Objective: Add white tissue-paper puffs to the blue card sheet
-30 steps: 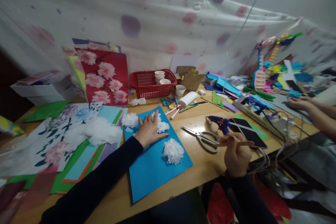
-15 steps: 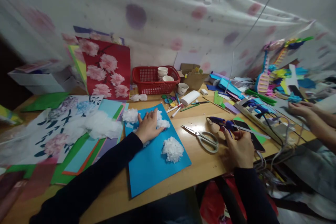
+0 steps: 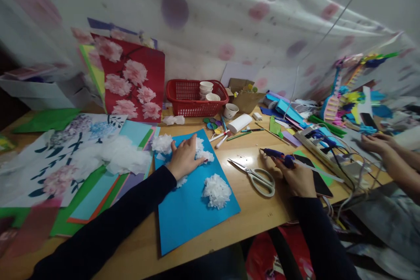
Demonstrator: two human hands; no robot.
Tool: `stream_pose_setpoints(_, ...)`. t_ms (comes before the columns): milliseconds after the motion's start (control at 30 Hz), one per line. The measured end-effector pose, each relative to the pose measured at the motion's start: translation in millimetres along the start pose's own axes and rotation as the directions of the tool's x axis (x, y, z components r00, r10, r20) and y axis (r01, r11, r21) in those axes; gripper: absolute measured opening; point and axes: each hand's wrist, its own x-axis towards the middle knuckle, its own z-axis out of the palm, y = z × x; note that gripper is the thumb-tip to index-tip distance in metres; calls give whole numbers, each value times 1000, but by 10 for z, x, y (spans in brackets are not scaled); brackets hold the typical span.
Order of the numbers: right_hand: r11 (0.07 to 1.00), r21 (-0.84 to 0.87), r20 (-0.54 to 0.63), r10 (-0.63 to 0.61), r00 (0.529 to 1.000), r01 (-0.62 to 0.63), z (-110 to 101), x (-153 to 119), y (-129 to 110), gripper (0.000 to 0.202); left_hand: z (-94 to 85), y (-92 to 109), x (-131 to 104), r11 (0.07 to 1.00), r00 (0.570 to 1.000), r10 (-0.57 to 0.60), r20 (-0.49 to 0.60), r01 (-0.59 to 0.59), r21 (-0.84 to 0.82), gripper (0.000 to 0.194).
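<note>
My left hand point(image 3: 185, 156) rests over the upper part of a blue sheet of card point(image 3: 187, 223). Its fingers are spread on a white crumpled-paper flower point(image 3: 201, 148), partly hidden beneath them. Another white paper flower point(image 3: 217, 190) sits lower right on the card, and one more point(image 3: 162, 144) lies at its upper left corner. On the right, my right hand point(image 3: 297, 178) is closed round the handle of a blue hot glue gun point(image 3: 274, 153). The gun's nozzle points left, and a pale glue stick juts out behind. Scissors point(image 3: 257, 177) lie between card and gun.
A red basket point(image 3: 197, 107) with paper cups stands at the back, beside a red flower picture point(image 3: 147, 63). Coloured sheets and white tissue point(image 3: 124, 155) cover the left. A phone point(image 3: 320, 179), cables and a power strip point(image 3: 315, 151) lie right, near another person's hands point(image 3: 377, 143).
My right hand has closed more fully round the glue gun's handle, with the gun still low by the tabletop. My left hand stays on the card. The view has shifted slightly.
</note>
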Motion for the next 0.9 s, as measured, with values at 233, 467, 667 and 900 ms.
stream_pose_setpoints(233, 881, 444, 125, 123, 985, -166, -449, -91, -390, 43, -65, -41, 52, 1000, 1000, -3, -1, 3, -14, 55)
stream_pose_setpoints(467, 838, 542, 375, -171, 911, -66, -485, -385, -975, 34, -194, -103, -28, 980, 980, 193, -51, -195, -44, 34)
stream_pose_setpoints(667, 840, 522, 483, -435, 760, 149, -158, -343, -1297, 35, -66, -169, -315, 961, 960, 276, -41, -275, 14, 33)
stream_pose_setpoints(900, 803, 550, 487, -532, 693, 230, 0, -296, -1391, 28, -14, -152, -373, 957, 962, 274, -16, -271, 104, 45)
